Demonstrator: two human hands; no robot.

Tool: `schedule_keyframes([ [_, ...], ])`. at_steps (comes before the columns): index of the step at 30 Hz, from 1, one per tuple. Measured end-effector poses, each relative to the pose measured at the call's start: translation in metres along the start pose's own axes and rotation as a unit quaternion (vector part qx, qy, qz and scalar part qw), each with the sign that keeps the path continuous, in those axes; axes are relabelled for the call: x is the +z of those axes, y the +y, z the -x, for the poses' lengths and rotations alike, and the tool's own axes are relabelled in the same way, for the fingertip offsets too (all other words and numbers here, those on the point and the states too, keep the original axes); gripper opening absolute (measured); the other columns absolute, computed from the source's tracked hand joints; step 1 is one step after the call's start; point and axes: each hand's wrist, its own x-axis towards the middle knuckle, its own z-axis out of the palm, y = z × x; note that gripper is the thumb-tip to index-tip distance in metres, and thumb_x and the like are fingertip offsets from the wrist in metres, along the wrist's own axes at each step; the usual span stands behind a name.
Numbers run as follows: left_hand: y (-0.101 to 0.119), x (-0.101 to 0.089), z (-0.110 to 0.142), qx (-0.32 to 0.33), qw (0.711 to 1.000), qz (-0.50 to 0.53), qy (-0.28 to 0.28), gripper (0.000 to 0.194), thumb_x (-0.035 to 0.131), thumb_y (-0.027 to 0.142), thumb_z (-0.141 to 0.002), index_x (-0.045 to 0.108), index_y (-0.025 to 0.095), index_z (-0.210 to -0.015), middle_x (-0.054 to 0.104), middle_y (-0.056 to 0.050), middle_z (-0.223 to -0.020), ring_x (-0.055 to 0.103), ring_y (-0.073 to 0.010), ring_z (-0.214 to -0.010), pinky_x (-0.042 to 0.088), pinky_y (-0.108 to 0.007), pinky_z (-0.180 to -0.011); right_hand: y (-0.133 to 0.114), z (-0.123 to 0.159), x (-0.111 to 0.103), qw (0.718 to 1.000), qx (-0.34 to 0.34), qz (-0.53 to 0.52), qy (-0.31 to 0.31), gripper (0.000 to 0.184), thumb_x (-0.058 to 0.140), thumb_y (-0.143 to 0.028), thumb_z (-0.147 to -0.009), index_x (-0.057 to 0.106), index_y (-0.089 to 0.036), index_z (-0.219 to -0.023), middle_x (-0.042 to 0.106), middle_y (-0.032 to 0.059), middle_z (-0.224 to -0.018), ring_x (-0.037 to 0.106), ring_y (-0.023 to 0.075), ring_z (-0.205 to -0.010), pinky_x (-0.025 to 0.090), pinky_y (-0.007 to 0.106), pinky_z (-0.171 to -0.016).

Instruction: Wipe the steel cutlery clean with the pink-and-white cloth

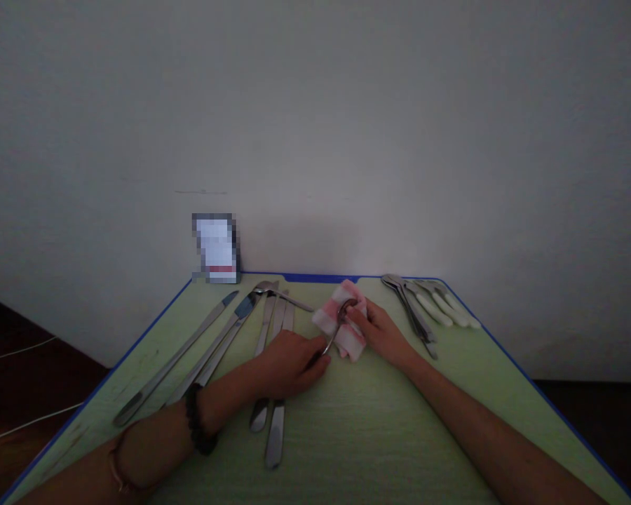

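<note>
At far left, a dark floor, too dim to read, carries two thin pale cables (31,424), cut off by the picture's edge. A light green table (383,428) with faint wood-like grain and blue trim runs out of view at the bottom. On its left lie long, smooth metal left knives (179,358), their blades pointing away; the forearm hides some lower ends. Behind them, a device (215,242) with a lit screen leans by the plain wall (315,140), blurred into blocks and unreadable.

The left forearm, cut off below, wears a thin band (116,463) and a dark beaded bracelet (202,421). The left hand (292,365) covers the middle of several shiny middle knives (275,435); a loose spoon (266,286) lies across their far ends.

Left of the table's right half, the left fingers pinch the handle of a metal spoon (332,340), its curved bowl set against a soft, crumpled pink-and-white cloth (353,344). The right hand (378,330) grips the cloth, its thumb pressed over the bowl and partly hiding it; its other fingers are mostly out of sight.

Farther right, nested metal spoons (407,305) lie beside white-handled cutlery (439,308), whose overlapping, dim heads are hard to identify.
</note>
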Motion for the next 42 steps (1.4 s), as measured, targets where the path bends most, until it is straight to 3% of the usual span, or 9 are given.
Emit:
schedule_keyframes([
  [6,0.0,0.0,0.0,-0.003,1.0,-0.002,-0.011,0.028,0.031,0.033,-0.096,0.052,0.018,-0.089,0.066,-0.003,-0.075,0.064,-0.0202,-0.069,0.042,-0.028,-0.063,-0.006,0.001,-0.002,0.993,0.044,-0.111,-0.021,0.015,0.055,-0.034,-0.07,0.055,-0.019,-0.075,0.06,-0.0003,-0.068,0.052,0.014,-0.056,0.042,0.026,-0.053],
  [11,-0.001,0.002,-0.001,-0.043,0.999,0.028,0.008,0.035,0.019,0.032,-0.099,0.05,0.017,-0.098,0.066,-0.005,-0.077,0.064,-0.0201,-0.068,0.042,-0.028,-0.063,-0.006,-0.001,-0.002,0.996,0.03,-0.087,0.012,0.024,0.055,-0.042,-0.076,0.057,-0.018,-0.077,0.059,-0.0011,-0.065,0.051,0.0134,-0.057,0.042,0.026,-0.058],
  [16,0.001,0.001,-0.003,-0.077,0.995,0.058,0.003,0.033,0.019,0.031,-0.099,0.048,0.017,-0.104,0.066,-0.004,-0.075,0.065,-0.0204,-0.068,0.041,-0.027,-0.061,-0.003,0.0,0.001,0.998,0.0,-0.062,0.018,0.033,0.051,-0.051,-0.08,0.055,-0.018,-0.077,0.059,-0.0014,-0.062,0.05,0.0134,-0.055,0.041,0.026,-0.055],
  [24,0.001,0.002,-0.006,-0.099,0.993,0.069,-0.007,0.035,0.019,0.032,-0.099,0.05,0.018,-0.108,0.067,-0.006,-0.077,0.065,-0.022,-0.069,0.042,-0.028,-0.061,0.005,-0.003,0.001,0.982,-0.039,0.023,0.183,0.041,0.047,-0.053,-0.083,0.06,-0.015,-0.089,0.064,0.0054,-0.08,0.055,0.0181,-0.071,0.044,0.029,-0.066],
  [26,0.0,0.003,-0.006,-0.101,0.992,0.074,-0.004,0.036,0.018,0.033,-0.099,0.051,0.018,-0.107,0.068,-0.006,-0.078,0.066,-0.0222,-0.071,0.043,-0.029,-0.063,0.006,-0.003,0.0,0.978,-0.039,0.041,0.199,0.041,0.046,-0.054,-0.083,0.06,-0.015,-0.088,0.064,0.0056,-0.079,0.055,0.0181,-0.07,0.044,0.029,-0.065],
  [30,-0.001,0.004,-0.005,-0.108,0.99,0.09,-0.007,0.035,0.02,0.031,-0.098,0.052,0.019,-0.105,0.068,-0.006,-0.081,0.066,-0.0219,-0.075,0.044,-0.029,-0.067,0.007,-0.003,-0.001,0.981,-0.022,0.072,0.176,0.039,0.048,-0.054,-0.082,0.058,-0.016,-0.08,0.062,0.0032,-0.068,0.053,0.0168,-0.062,0.042,0.027,-0.057],
  [36,-0.001,0.002,-0.003,-0.086,0.988,0.126,0.014,0.033,0.02,0.028,-0.098,0.051,0.017,-0.102,0.064,-0.003,-0.074,0.062,-0.0169,-0.065,0.043,-0.025,-0.062,0.001,0.0,-0.002,0.997,0.002,0.052,0.064,0.043,0.044,-0.056,-0.083,0.054,-0.018,-0.066,0.056,0.0002,-0.056,0.048,0.0135,-0.053,0.037,0.025,-0.051],
  [42,0.003,0.0,-0.004,-0.094,0.993,0.069,-0.01,0.027,0.025,0.028,-0.098,0.048,0.017,-0.108,0.067,-0.005,-0.077,0.065,-0.0213,-0.068,0.043,-0.028,-0.062,-0.003,0.003,0.006,0.999,0.016,-0.004,0.028,0.05,0.046,-0.062,-0.079,0.05,-0.018,-0.056,0.049,-0.0021,-0.049,0.04,0.0103,-0.047,0.032,0.024,-0.047],
])
